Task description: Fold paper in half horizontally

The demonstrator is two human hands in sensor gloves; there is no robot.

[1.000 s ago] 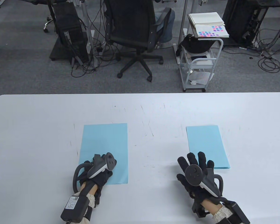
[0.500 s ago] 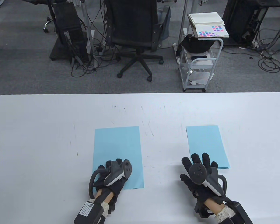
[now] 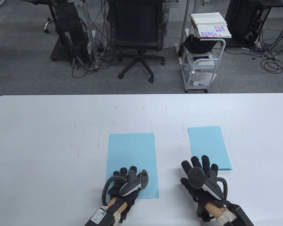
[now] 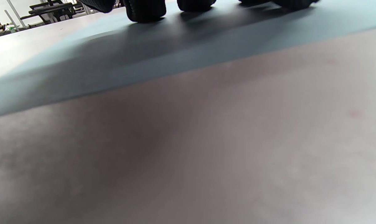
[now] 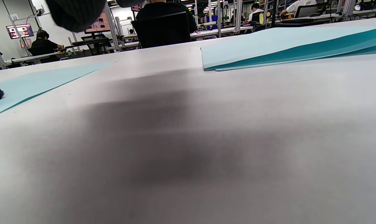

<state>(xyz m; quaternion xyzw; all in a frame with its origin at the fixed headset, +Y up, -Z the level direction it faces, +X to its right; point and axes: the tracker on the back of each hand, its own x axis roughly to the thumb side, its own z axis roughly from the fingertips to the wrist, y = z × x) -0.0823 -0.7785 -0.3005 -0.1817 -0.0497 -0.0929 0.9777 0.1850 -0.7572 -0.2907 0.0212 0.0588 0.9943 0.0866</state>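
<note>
Flat on the paper, the left hand (image 3: pixel 126 182) presses its straight fingers (image 4: pixel 145 9) onto the near end of the light blue sheet (image 3: pixel 132 155); nothing is curled round or pinched. From that hand the sheet runs away toward 12 o'clock, lying flat on the white table (image 3: pixel 37 141) with its long sides pointing away from the person, and its near edge sits just at the heel of the glove. In the left wrist view the fingertips touch the sheet's surface from the top edge, their shadows falling across the blue.

Over at 3 o'clock from the left hand, the right hand (image 3: pixel 201 180) is spread with straight, fanned fingers above bare table and grips nothing. Whether its palm touches the tabletop cannot be told. Its fingertips (image 3: pixel 206 161) point toward 12 o'clock, reaching the near left corner of a second stack of blue paper (image 3: pixel 208 146), which in the right wrist view shows layered edges slightly parted at one side.

Between the two hands lies a strip of bare table. Beyond the far edge, at 12 o'clock, stands a black office chair (image 3: pixel 138 30), and at about 1 o'clock a small wheeled cart (image 3: pixel 202 58) carrying white papers.
</note>
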